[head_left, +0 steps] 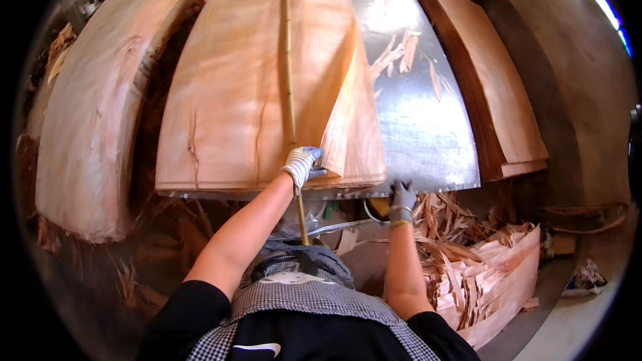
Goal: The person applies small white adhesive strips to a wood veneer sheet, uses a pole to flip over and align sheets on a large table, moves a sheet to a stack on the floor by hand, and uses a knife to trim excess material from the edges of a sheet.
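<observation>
Metal table [435, 144] under a pile of wood sheets [227, 107], more stacks left [93, 113] and right [495, 70].
Left hand [304, 164] lies over a stick [289, 60], beside the top sheet's folded corner [348, 130]; right hand [402, 200] meets the table edge. Whether either pinches anything, I cannot tell; scraps [448, 227] heap below the right.

White curved logo [269, 347] on black shirt [321, 335], no readable lettering

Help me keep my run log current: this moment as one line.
left hand: gloved, over pole, beside turned-up veneer | right hand: gloved, by near edge of metal tabletop | scraps: on tabletop
</observation>
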A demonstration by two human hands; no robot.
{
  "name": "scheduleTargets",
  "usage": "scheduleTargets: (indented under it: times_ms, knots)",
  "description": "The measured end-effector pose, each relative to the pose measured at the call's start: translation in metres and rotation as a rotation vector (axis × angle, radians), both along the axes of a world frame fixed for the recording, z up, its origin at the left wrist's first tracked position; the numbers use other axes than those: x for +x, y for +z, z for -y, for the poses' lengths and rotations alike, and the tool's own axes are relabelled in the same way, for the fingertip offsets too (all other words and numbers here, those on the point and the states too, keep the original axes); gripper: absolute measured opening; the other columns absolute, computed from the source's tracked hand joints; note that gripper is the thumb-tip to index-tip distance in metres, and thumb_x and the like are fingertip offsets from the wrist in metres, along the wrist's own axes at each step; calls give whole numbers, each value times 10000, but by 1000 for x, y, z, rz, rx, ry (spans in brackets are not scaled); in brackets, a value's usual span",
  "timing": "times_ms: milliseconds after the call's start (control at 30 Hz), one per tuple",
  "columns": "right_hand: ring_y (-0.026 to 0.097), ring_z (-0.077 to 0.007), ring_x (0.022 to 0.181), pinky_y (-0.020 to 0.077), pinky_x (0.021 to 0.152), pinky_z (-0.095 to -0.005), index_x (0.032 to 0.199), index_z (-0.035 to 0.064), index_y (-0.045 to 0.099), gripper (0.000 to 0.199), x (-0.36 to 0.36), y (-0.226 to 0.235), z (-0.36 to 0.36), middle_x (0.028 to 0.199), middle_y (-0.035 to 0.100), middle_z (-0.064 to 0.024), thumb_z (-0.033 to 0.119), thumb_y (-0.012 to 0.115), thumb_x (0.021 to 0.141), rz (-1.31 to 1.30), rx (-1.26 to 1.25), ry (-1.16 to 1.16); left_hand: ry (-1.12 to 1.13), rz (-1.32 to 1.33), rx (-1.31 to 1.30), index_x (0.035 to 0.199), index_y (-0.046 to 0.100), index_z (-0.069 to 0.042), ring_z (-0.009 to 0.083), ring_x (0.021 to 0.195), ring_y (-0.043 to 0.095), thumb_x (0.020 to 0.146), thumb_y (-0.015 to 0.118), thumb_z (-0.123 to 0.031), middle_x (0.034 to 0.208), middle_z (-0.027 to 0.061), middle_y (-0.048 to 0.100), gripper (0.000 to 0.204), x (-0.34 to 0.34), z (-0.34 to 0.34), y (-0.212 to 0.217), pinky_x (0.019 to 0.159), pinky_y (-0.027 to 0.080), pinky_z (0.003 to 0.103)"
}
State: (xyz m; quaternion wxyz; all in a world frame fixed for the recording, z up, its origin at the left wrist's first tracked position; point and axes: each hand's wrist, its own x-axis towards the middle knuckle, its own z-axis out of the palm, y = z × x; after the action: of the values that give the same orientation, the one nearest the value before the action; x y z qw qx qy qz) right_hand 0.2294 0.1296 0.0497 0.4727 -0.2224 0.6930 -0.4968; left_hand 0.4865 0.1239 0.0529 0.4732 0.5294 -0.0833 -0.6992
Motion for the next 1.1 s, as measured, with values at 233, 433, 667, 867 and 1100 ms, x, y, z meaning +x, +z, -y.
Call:
scheduleTargets:
  times_ms: [233, 433, 667, 867, 1100]
  knots:
    - [561, -149, 841, 464, 744, -265, 1033, 11, 571, 258, 95, -74, -111, 973, 589, -103, 76, 554, 784, 94, 31, 1312, -8, 373, -57, 1144, 449, -1, 272, 922, 529, 792, 536, -102, 1064, 136, 506, 377, 133, -36, -26, 709, 525, 395]
    - [584, -276, 741, 454, 642, -353, 949, 71, 565, 210, 211, -25, -145, 816, 588, -149, 94, 519, 746, -318, -235, 1040, 207, 490, 57, 1157, 440, -31, 263, 939, 529, 819, 518, -113, 1086, 116, 510, 357, 289, -114, -18, 772, 490, 402]
    - [590, -159, 698, 480, 584, -261, 934, 40, 487, 166, 217, -72, -128, 770, 584, -87, -14, 510, 779, -163, -280, 801, 404, 285, 125, 1122, 450, -42, 291, 778, 545, 800, 541, -57, 994, 114, 521, 335, 281, -156, -59, 728, 485, 479]
    - [470, -141, 398, 383, 349, -259, 835, 46, 488, 210, 245, 27, -80, 554, 507, -52, 244, 557, 835, 271, 38, 764, 271, -59, 10, 1132, 455, -51, 286, 739, 588, 804, 592, -271, 923, 126, 589, 417, 265, -190, -72, 678, 506, 438]
    - [464, -165, 386, 374, 339, -268, 814, 34, 524, 258, 309, 164, -87, 540, 500, -58, 291, 537, 833, 461, -33, 803, 953, -627, -386, 1082, 512, -84, 261, 966, 538, 774, 509, -506, 1081, 64, 565, 522, 303, -187, -62, 735, 464, 409]
